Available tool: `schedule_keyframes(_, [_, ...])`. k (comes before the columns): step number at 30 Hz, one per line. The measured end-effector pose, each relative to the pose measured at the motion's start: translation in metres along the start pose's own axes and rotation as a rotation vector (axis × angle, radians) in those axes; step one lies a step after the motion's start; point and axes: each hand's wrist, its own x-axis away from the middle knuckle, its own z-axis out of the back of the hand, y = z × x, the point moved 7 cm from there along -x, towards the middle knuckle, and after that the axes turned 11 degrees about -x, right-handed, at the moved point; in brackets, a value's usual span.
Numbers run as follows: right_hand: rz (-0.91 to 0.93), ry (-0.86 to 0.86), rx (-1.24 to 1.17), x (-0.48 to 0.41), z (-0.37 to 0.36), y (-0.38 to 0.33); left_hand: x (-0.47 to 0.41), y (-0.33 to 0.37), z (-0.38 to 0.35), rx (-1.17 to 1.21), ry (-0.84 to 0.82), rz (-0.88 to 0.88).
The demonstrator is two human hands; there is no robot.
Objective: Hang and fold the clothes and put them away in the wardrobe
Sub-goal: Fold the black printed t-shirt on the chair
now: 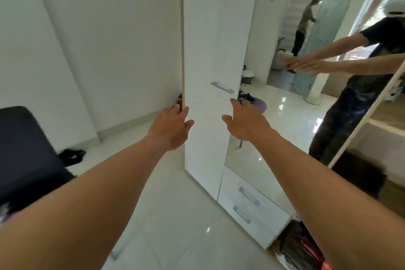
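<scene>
A tall white wardrobe (208, 50) stands in front of me, its narrow left door bearing a silver handle (222, 87). Both my arms reach out towards it. My left hand (172, 126) has straight fingers at the wardrobe's left edge, by a narrow gap where something red shows. My right hand (244, 121) is stretched flat towards the door just below the handle; whether it touches the door I cannot tell. Neither hand holds anything. A mirrored door (306, 94) to the right reflects my arms. Folded clothes (300, 247) lie at the wardrobe's lower right.
Two white drawers (247, 204) with silver handles sit under the mirror. A black chair (24, 155) stands at my left, with a dark object (72, 154) on the tiled floor beyond it. The mirror shows another person in a far doorway.
</scene>
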Motion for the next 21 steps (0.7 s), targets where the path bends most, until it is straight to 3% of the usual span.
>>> schedule_keyframes(6, [0.307, -0.158, -0.067, -0.03, -0.069, -0.159, 0.088, -0.161, 0.009, -0.022, -0.056, 0.383])
schedule_keyframes(13, [0.543, -0.332, -0.085, -0.013, -0.17, -0.302, 0.215, -0.293, -0.011, -0.015, -0.104, 0.715])
schedule_keyframes(21, [0.6, -0.461, -0.103, 0.04, -0.319, -0.426, 0.325, -0.422, -0.087, 0.068, -0.137, 0.855])
